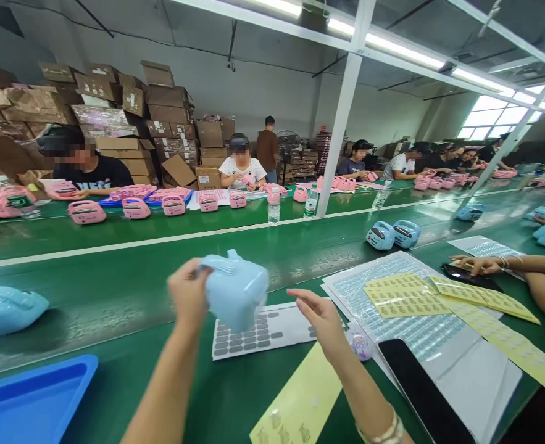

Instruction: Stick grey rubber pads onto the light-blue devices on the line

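Stood at a glossy green conveyor belt (128, 290) in a carton-stacked workshop. Gripped a smooth, rounded pale-blue plastic casing (235, 290) in the left hand (187, 295), fingers curled round its left side. Held the right hand (321, 317) just right of it, open, fingertips perhaps pinching something small, above a grey sticker sheet (263, 333).

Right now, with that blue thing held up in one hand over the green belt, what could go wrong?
1. Only the left hand grips the light blue casing; the right hand is open beside it, so the casing might slip onto the belt.
2. The black phone lies close to the right forearm and could get knocked.
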`<action>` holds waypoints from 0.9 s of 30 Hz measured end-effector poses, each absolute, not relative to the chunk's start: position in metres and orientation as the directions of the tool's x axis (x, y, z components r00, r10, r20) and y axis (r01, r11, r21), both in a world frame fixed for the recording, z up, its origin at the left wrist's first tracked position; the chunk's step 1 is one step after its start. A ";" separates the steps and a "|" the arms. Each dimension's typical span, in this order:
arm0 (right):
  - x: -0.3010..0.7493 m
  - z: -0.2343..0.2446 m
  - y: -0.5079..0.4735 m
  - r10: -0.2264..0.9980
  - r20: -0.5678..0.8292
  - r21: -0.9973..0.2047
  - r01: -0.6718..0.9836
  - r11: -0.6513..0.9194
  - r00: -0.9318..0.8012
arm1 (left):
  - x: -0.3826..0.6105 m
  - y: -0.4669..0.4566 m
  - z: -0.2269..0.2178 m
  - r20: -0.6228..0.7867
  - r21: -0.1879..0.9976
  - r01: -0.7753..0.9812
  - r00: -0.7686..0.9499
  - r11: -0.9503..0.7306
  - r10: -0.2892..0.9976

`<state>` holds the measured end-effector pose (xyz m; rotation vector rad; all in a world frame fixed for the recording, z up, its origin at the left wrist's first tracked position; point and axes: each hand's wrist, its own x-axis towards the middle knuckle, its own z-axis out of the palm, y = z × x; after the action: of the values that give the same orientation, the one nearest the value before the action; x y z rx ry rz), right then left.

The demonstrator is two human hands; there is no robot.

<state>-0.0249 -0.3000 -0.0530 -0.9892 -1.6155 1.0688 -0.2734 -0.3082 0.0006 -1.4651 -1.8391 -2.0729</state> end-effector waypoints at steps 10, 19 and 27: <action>-0.027 -0.130 -0.281 0.936 0.274 -0.734 0.580 0.353 -0.223 | -0.442 -0.273 0.020 0.310 0.046 0.684 -0.702 0.728 0.641; -0.057 -0.135 -0.308 0.918 0.240 -0.698 0.601 0.389 -0.316 | -0.422 -0.245 -0.004 0.302 -0.039 0.783 -0.583 0.621 0.754; -0.058 -0.137 -0.308 0.947 0.188 -0.750 0.584 0.309 -0.260 | -0.323 -0.203 -0.025 0.249 0.548 0.787 0.169 -0.283 0.954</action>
<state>-0.0579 -0.3080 -0.1371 -1.3544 -1.9481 0.7384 -0.3232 -0.2031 -0.0254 -2.6085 -2.0171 -0.9755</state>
